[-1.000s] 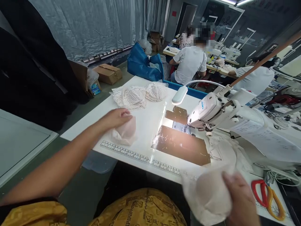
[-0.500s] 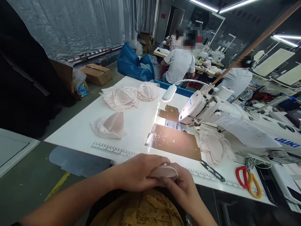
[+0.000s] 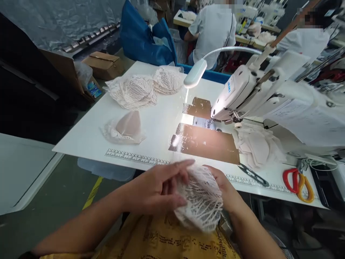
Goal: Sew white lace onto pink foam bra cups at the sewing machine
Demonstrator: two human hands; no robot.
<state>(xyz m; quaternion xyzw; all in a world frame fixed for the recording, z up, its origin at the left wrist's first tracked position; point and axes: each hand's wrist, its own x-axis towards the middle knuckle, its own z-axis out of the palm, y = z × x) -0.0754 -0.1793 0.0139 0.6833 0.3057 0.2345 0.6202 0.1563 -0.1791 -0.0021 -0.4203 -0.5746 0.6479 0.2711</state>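
Observation:
A whitish lace bra cup (image 3: 201, 201) is held up in front of my lap, its openwork side facing me. My right hand (image 3: 225, 189) grips it along the right edge, with most of the fingers hidden behind the lace. My left hand (image 3: 159, 189) is on its left edge, index finger reaching over the top, thumb against the lace and the other fingers curled in. Beyond my hands, on the white table (image 3: 88, 133), lies a smooth beige cup (image 3: 129, 124) in lace and sheer material. Several lace cups (image 3: 134, 90) lie further back.
A white sewing machine (image 3: 242, 90) stands at right under a lit lamp (image 3: 195, 73), brown sheets (image 3: 207, 140) by its needle. Pale fabric pieces (image 3: 258, 144), a dark thread snipper (image 3: 253, 175) and red-and-yellow-handled scissors (image 3: 291, 180) lie at right. Co-workers (image 3: 212, 32) sit beyond a blue bag (image 3: 142, 39).
The cup in my hands has turned from its folded, smooth beige side to its spread lace side. My left hand's fingers have loosened and moved to its left edge. The view has tilted down.

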